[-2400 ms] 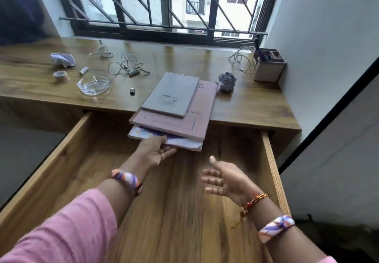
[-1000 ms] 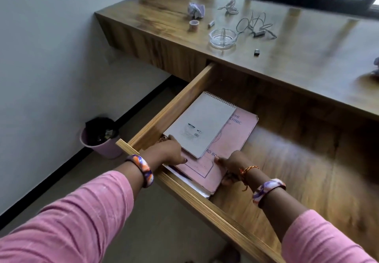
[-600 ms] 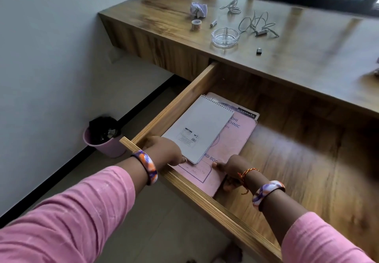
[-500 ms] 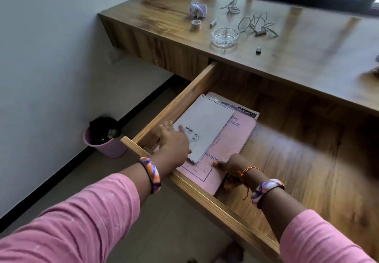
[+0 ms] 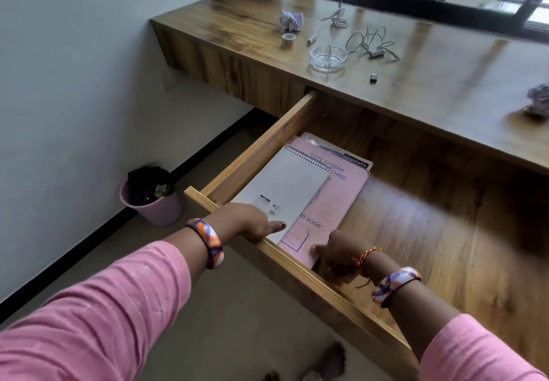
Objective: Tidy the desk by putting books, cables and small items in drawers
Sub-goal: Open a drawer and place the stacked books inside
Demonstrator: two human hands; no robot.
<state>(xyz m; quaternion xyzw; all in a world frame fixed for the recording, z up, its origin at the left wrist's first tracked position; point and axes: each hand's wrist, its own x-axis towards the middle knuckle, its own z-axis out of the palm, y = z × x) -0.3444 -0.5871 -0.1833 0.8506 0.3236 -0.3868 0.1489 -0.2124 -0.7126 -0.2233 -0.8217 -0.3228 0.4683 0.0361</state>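
Note:
The wooden drawer (image 5: 300, 267) is pulled out with a stack of three books in its left end. A grey spiral notebook (image 5: 291, 184) lies on top of a pink record book (image 5: 335, 199). A third book (image 5: 355, 162) pokes out beneath them at the far end. My left hand (image 5: 252, 224) reaches over the drawer front and presses on the notebook's near corner, thumb pointing right. My right hand (image 5: 334, 254) grips the near right corner of the pink book inside the drawer.
On the desk top (image 5: 445, 83) lie a glass ashtray (image 5: 328, 57), tangled cables (image 5: 371, 42), a tape roll (image 5: 288, 40), crumpled paper (image 5: 291, 20) and a small black item (image 5: 373, 78). A pink bin (image 5: 153, 205) stands on the floor to the left.
The stack went from the desk edge into the drawer's left end. In the last half second my left hand dropped back onto the notebook's near corner; the right hand stays on the pink book.

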